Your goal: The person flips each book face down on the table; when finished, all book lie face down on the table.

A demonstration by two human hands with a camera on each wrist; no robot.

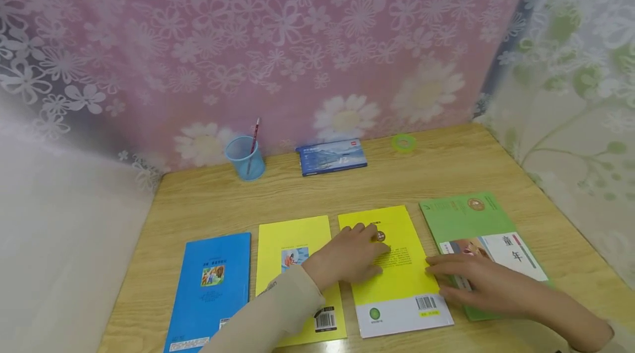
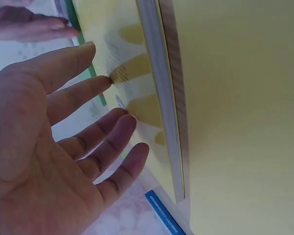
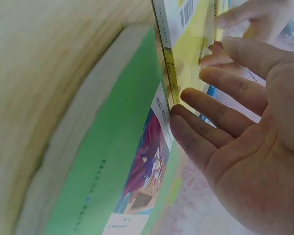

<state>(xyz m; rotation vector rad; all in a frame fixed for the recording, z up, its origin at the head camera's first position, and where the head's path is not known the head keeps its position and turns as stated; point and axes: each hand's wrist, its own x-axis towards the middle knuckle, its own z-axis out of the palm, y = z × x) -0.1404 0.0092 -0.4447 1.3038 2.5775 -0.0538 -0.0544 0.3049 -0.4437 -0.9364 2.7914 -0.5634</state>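
Four books lie in a row on the table, among them a yellow book with a white lower strip (image 1: 379, 314). My left hand (image 1: 349, 256) is over it, fingers spread and loosely bent; the left wrist view shows the fingertips (image 2: 118, 111) at its cover. My right hand (image 1: 483, 281) extends over the green book (image 1: 448, 218), its fingertips at the yellow book's right edge. In the right wrist view those fingers (image 3: 220, 115) are nearly straight and grip nothing. Left of my left hand is another yellow book (image 1: 292, 231), partly under the forearm.
A blue book (image 1: 213, 256) lies at the left end of the row. Along the back stand a light blue mesh cup (image 1: 240, 151) with a pencil (image 1: 255, 135), a flat blue box (image 1: 332, 157) and a green tape roll (image 1: 404, 143). Flowered curtains (image 1: 278, 55) hang behind.
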